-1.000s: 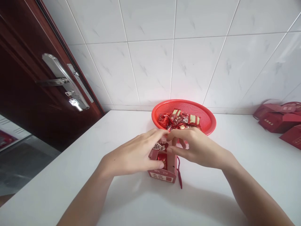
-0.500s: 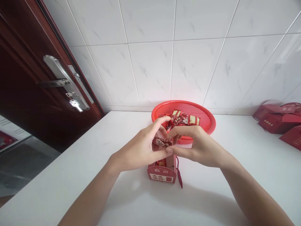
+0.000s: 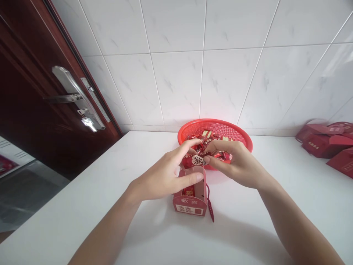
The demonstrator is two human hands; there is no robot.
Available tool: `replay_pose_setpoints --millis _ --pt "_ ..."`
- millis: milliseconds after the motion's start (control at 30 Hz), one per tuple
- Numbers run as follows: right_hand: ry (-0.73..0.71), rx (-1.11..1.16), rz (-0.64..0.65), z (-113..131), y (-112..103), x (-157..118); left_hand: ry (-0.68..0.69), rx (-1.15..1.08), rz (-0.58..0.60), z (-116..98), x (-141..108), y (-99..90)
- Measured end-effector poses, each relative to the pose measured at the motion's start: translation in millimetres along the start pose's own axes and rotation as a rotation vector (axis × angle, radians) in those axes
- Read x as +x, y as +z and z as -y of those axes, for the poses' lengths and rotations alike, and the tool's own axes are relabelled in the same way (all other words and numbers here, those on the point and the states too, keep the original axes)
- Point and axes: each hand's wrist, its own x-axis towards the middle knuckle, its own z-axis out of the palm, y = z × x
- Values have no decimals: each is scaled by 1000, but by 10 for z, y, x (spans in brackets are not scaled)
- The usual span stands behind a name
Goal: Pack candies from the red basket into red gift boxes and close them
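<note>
A small red candy box (image 3: 190, 210) stands on the white table, its top open and a few red-wrapped sweets (image 3: 189, 191) visible inside. My right hand (image 3: 234, 156) pinches a printed red flap (image 3: 196, 160) at the box's far side between thumb and fingers. Around the box's left side curves my left hand (image 3: 162, 176), thumb and fingers apart; its thumb lies over the opening, and some fingertips are near the flap. A dark red cord (image 3: 210, 208) hangs at the box's right side.
Just behind the box, a red plastic basket (image 3: 242, 141) holds several wrapped sweets, partly hidden by my hands. Several red boxes (image 3: 317, 144) sit at the right by the tiled wall (image 3: 176, 84). A dark red door (image 3: 30, 73) with keys in its lock is at the left.
My right hand's thumb has moved off my left thumb and onto the printed flap, which now shows more of its face. My left hand has spread wider.
</note>
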Motion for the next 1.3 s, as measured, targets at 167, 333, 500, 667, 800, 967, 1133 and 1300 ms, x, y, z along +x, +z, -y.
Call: replay_pose_setpoints --millis 167,333,500,667,800,967,1133,1300 --pt "12 38 -15 14 54 -4 14 4 21 -4 2 28" --pt "-32 -22 -87 33 56 -21 24 -11 22 10 8 30" --pt "-52 -38 -114 50 51 -25 27 -46 31 29 14 36" --pt "-28 -18 -4 53 90 -5 28 11 35 28 9 34" --pt "-33 -22 31 50 96 -10 32 46 51 23 10 26" --pt "-26 -76 -60 49 43 -17 10 71 62 33 14 -4" --pt "20 -93 52 49 26 -33 -91 185 45 68 -4 -70" --pt "-9 -222 221 37 80 -30 -108 324 155 66 -27 -73"
